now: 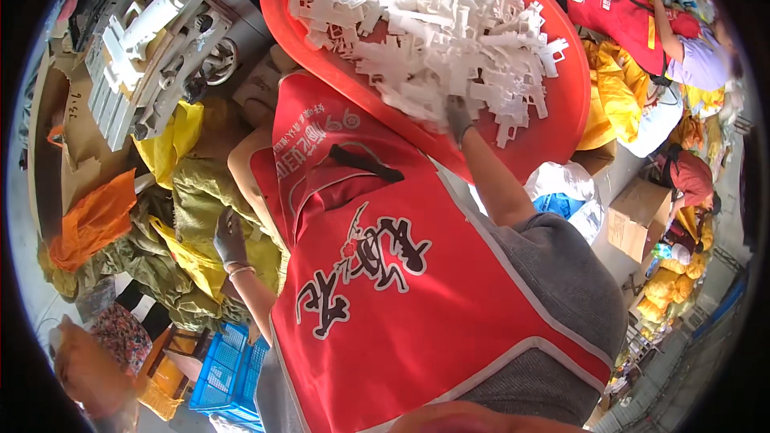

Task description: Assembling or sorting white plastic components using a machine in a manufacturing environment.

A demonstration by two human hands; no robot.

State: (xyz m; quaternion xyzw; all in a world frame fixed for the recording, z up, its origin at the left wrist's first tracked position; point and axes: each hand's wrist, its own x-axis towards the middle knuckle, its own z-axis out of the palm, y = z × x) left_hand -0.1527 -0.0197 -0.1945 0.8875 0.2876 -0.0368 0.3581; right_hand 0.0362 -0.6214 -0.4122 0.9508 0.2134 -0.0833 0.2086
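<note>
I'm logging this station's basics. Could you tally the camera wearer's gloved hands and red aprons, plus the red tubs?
Gloved hands: 2 (left hand, right hand)
Red apron: 1
Red tub: 1
Total: 4, leaving out the tub's overlapping white pieces, too many to count

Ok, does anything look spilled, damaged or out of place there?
The brown cardboard at far left has a torn, ragged edge, so it looks damaged. Otherwise nothing stands out: the white plastic pieces lie jumbled but inside the red tub, none visibly spilled over its rim, with the right hand at the pile's near edge.
</note>
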